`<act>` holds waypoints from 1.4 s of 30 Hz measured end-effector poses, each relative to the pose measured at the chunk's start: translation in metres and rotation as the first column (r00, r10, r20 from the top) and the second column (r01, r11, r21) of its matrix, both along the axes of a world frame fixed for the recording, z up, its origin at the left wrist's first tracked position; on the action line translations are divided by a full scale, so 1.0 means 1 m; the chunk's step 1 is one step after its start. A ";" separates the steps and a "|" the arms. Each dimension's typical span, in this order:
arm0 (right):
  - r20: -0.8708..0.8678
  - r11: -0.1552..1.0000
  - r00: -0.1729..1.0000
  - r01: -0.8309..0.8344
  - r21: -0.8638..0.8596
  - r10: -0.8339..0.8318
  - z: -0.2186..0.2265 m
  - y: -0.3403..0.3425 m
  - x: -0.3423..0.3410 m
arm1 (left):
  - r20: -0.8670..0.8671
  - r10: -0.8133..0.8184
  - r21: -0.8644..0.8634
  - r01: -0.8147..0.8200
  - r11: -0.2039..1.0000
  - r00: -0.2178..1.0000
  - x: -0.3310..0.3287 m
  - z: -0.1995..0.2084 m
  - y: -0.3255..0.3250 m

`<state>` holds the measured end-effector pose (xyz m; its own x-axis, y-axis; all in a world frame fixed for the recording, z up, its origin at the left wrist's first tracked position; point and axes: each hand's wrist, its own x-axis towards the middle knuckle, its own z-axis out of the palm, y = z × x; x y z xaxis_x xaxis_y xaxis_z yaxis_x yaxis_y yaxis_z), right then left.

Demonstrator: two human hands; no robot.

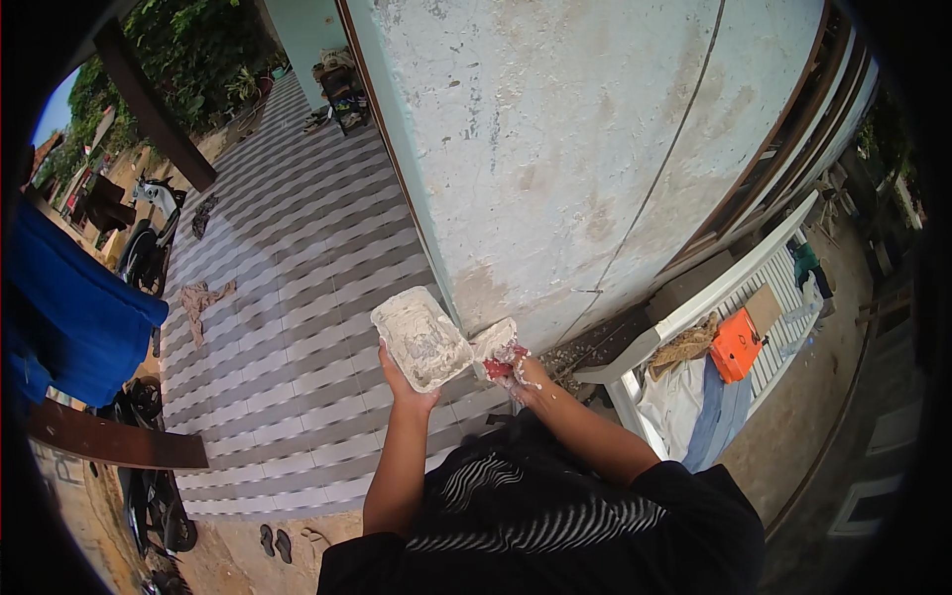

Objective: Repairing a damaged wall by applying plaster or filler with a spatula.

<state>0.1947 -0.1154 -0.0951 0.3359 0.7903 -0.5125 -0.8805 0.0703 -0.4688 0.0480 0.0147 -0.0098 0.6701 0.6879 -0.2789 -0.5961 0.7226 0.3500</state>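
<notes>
Occlusions and cut-offs, remote view
Left hand (407,390): I see only part, the rest is behind the tub (381,323). Right hand (533,377) covers some of the red handle (497,369). Blue cloth (84,312) cut by the dark rim. Stuff on the far chair (352,104): too small to tell.

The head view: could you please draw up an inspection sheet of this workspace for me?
Surface: pale wall, stained and flaking in places.
Things in hand: tub holding off-white paste; red-handled tool, paste-smeared.
Clutter: crumpled cloth on the tiled floor; orange bag among fabrics on a white slatted piece.
Hands: left hand supports the tub; right hand, paste-spattered, grips the tool.
Cables: thin dark line down the wall; cannot tell whether cable or crack.
Surroundings: motorbike beyond the floor, sandals below it.
</notes>
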 end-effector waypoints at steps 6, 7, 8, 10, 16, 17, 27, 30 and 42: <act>-0.174 0.981 0.967 0.177 -0.083 -0.189 0.001 0.033 0.002 | -0.002 0.072 0.004 -0.072 0.997 0.997 -0.034 0.013 -0.007; -0.177 0.982 0.967 0.173 -0.080 -0.185 0.006 0.034 0.005 | -0.022 0.111 0.010 -0.111 0.994 0.994 -0.041 0.013 -0.008; -0.190 0.983 0.964 0.179 -0.051 -0.186 0.012 0.033 0.007 | -0.025 0.116 0.011 -0.115 0.993 0.993 -0.048 0.014 -0.009; -0.206 0.983 0.961 0.183 -0.022 -0.183 0.015 0.032 0.009 | -0.036 0.151 -0.008 -0.152 0.988 0.988 -0.059 0.013 -0.012; -0.200 0.979 0.964 0.193 0.070 -0.176 0.039 0.030 0.012 | 0.002 0.190 -0.042 -0.190 0.981 0.982 -0.065 0.010 -0.015; -0.200 0.974 0.963 0.203 0.104 -0.180 0.049 0.026 0.013 | 0.002 0.185 -0.045 -0.184 0.982 0.983 -0.063 0.010 -0.015; -0.125 0.995 0.987 0.101 0.009 -0.099 0.033 -0.018 0.033 | 0.003 0.161 -0.050 -0.161 0.986 0.987 -0.055 0.009 -0.014; -0.129 0.998 0.992 -0.024 -0.065 0.016 -0.024 -0.010 0.024 | -0.005 0.160 -0.052 -0.160 0.986 0.987 -0.054 0.006 -0.013; -0.351 0.969 0.928 0.189 0.158 -0.123 -0.031 0.018 -0.005 | -0.029 0.189 -0.027 -0.190 0.982 0.982 -0.076 -0.006 -0.013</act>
